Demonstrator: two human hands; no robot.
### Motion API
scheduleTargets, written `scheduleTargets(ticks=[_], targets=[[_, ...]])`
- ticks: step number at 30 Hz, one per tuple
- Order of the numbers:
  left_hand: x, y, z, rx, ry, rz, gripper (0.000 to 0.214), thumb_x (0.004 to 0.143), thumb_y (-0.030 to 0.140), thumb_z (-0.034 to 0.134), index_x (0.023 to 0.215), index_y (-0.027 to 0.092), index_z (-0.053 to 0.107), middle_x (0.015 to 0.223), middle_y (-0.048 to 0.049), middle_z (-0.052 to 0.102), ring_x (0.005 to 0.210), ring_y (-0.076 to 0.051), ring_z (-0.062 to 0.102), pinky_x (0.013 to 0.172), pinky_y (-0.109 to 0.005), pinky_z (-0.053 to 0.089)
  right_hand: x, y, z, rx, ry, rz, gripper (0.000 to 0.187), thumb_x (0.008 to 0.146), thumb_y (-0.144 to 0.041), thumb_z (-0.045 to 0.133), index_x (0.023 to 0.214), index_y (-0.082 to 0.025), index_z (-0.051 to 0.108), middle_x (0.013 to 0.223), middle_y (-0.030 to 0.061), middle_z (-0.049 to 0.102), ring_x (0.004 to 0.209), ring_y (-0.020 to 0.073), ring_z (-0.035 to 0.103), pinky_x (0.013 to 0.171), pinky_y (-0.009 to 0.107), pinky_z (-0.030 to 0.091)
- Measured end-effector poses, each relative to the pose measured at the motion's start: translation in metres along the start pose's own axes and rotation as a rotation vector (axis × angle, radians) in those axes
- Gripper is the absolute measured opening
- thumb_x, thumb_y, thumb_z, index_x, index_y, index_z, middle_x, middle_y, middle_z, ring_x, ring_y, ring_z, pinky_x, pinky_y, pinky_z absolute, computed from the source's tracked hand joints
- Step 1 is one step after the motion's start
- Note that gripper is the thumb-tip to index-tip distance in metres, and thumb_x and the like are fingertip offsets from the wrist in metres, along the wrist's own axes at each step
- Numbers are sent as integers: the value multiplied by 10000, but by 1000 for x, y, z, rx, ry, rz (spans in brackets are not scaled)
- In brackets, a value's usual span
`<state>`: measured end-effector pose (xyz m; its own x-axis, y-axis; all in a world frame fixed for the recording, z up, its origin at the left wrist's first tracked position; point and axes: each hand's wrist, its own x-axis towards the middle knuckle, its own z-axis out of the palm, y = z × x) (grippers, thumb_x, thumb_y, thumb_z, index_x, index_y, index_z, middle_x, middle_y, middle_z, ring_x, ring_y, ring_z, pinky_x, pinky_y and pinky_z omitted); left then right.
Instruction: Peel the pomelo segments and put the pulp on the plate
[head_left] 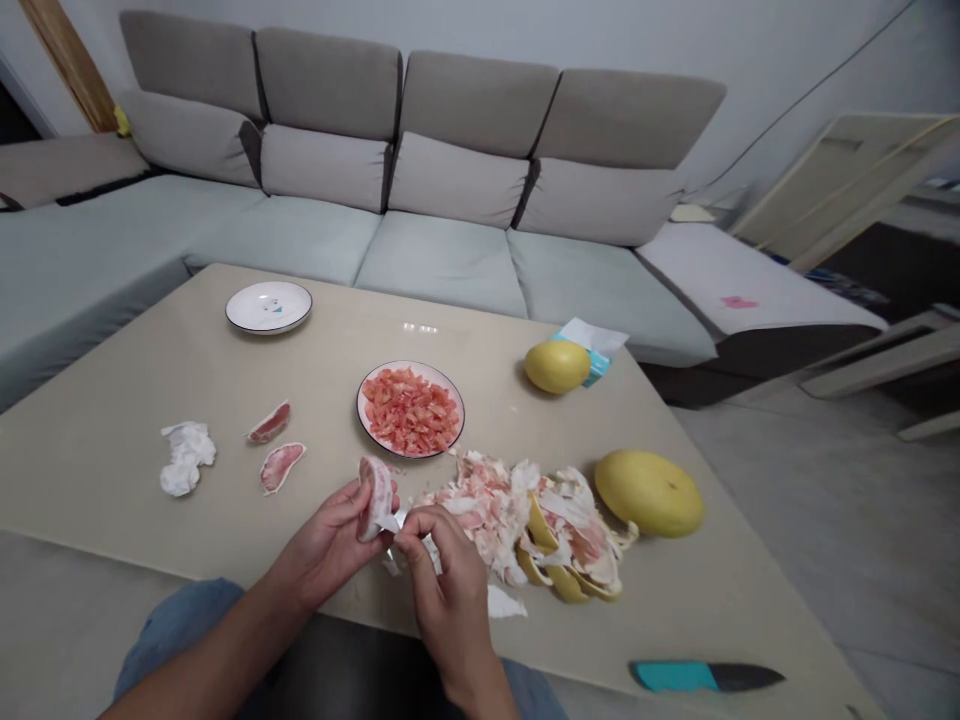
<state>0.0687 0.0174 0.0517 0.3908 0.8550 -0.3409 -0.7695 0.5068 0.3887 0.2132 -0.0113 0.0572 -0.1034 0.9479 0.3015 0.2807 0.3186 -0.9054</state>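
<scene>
As the segment (377,497) is the piece in hand, it heads the list: lower centre of the frame, stood nearly on end, pale skin (388,523) at its lower end.
Left hand (335,535): grasping the segment between thumb and fingers.
Right hand (450,570): fingertips pinched, apparently on that loose flap of skin.
Handling, in judgement: left grip best light, as the flesh would likely burst under pressure; right pinch best close to where the skin parts, pull slow and low along the segment, lest the strip tear short.
Scraps (487,510): heaped right of the hands, beside peel (571,585); a handy drop for skin.
Pulp (411,412): on a plate (435,375), centre; scraps best kept off it.
Loose pieces (282,466): two, left of centre.
Tissue (187,458): crumpled, far left.
Fruit (649,493): two, yellow, right side.
Knife (709,676): lower right, well apart from both hands
</scene>
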Motion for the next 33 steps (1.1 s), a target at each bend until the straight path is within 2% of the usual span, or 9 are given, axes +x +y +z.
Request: scheduleTargets(ticks=[6,8,11,15,19,23,25,29,33], targets=[[6,8,-9,-146,89,45,209,956,143,447,946,163,655,893,-56,646,824,-139,633,744,-259,508,-6,-14,-3,225,-137,84,170,889,-221,522,720,-207,532,735,-14,557,716,143,537,678,237,397],[8,13,-10,-224,120,68,232,963,130,424,953,185,649,938,-44,656,863,-142,643,753,-264,511,-4,-16,-7,247,-127,114,178,886,-254,534,715,-206,537,730,-11,557,709,147,539,667,240,404],[7,18,-8,-234,136,40,231,967,147,418,1028,151,641,962,-75,667,871,-159,657,753,-278,523,2,-10,-17,112,-67,176,165,886,-266,542,733,-205,551,745,0,569,723,157,546,672,246,416],[3,19,-3,-171,130,-3,234,954,178,450,1066,92,637,1003,-123,681,882,-198,675,786,-319,535,7,12,-30,-212,-57,168,131,884,-214,506,797,-195,603,824,43,634,771,189,580,702,278,437],[2,18,-1,-153,124,-29,267,959,236,437,1066,97,638,1105,-158,675,996,-266,668,841,-378,531,5,32,-36,-516,-74,219,244,865,-141,454,884,-192,692,934,96,694,878,243,630,792,345,465],[2,15,1,-139,132,-14,298,975,255,402,1109,103,621,1115,-164,677,1029,-252,660,875,-384,520,4,39,-36,-701,-55,296,202,847,-212,540,756,-180,717,1110,141,680,1003,297,627,866,391,461],[3,14,2,-121,138,-4,300,979,244,396,1121,97,616,1088,-159,685,1007,-230,666,880,-370,519,5,38,-36,-708,-39,301,183,853,-257,558,763,-188,701,1041,116,698,930,266,649,805,351,477],[2,10,1,-64,117,21,256,964,188,431,1117,119,624,1096,-129,684,1026,-217,656,923,-374,503,6,33,-38,-729,-14,356,213,888,-266,514,999,-210,687,901,66,728,778,210,667,656,278,461],[-2,9,0,35,99,38,215,931,190,514,1096,165,651,1106,-95,677,1096,-269,627,960,-455,484,6,31,-40,-817,-64,457,288,905,-360,505,791,-238,740,697,54,731,650,219,666,567,283,422]])
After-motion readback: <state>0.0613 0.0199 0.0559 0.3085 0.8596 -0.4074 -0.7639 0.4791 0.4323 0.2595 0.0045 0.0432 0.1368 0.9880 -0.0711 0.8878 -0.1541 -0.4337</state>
